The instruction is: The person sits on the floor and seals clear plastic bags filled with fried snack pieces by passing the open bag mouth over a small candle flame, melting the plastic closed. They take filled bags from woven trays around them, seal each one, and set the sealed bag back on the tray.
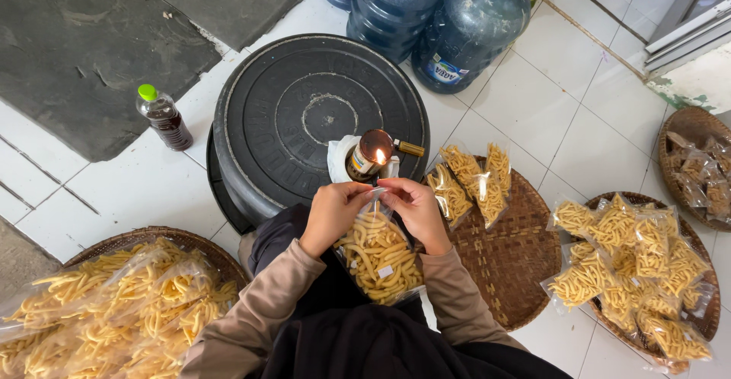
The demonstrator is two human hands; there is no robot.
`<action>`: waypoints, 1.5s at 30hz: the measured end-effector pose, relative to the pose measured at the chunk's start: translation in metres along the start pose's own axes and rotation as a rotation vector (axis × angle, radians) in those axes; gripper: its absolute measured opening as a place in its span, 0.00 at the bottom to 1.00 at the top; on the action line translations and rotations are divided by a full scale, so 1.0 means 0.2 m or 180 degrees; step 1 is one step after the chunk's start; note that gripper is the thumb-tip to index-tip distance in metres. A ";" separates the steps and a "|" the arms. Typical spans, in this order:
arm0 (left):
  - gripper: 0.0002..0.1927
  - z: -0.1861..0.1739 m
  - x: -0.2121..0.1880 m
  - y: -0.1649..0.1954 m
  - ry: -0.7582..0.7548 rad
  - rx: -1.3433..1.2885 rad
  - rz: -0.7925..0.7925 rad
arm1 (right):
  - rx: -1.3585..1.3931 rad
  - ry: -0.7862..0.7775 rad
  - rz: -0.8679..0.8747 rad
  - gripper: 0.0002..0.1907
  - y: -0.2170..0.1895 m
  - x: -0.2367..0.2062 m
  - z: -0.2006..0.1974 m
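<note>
Plastic snack bag [378, 257] is pinched at its top by both left hand [333, 210] and right hand [416, 205], sealing at the flame [380, 156], twelve o'clock; next likely needs a steady edge.

You sit on the white tiled floor [533, 105] of a home snack-packing workshop — woven trays [518, 265] of bagged yellow sticks [632, 272], water jugs [434, 14], a sealing flame [379, 155].
</note>
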State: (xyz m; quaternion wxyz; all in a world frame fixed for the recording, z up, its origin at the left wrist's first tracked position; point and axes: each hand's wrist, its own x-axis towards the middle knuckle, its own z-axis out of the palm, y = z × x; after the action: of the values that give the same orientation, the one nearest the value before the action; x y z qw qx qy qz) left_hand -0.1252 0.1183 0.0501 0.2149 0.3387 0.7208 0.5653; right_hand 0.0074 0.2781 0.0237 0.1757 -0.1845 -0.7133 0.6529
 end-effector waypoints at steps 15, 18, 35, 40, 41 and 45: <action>0.08 -0.01 -0.07 0.09 0.0161 0.0557 0.1066 | -0.0451 0.0097 0.0126 0.09 -0.11 -0.06 -0.01; 0.07 0.00 -0.09 0.09 0.0195 0.0589 0.1153 | -0.0289 0.0090 0.0176 0.08 -0.12 -0.06 -0.01; 0.09 0.05 -0.02 0.00 0.0431 0.0461 0.0895 | 0.0576 0.0183 0.0329 0.06 0.01 0.02 -0.01; 0.11 0.08 0.01 -0.05 0.0415 0.0293 0.0456 | 0.0706 0.0083 0.0573 0.07 0.10 0.06 -0.06; 0.11 0.08 0.02 -0.05 0.0366 0.0351 0.0349 | 0.0757 0.0062 0.0588 0.08 0.11 0.08 -0.07; 0.11 0.08 0.06 -0.09 0.0291 0.0489 0.0275 | 0.0845 0.0182 0.0709 0.07 0.17 0.14 -0.10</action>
State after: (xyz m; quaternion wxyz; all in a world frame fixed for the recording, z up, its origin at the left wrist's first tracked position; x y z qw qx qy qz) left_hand -0.1278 0.1356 0.0291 0.1306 0.3587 0.7559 0.5320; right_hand -0.0063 0.3112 -0.0080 0.1453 -0.2561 -0.5907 0.7513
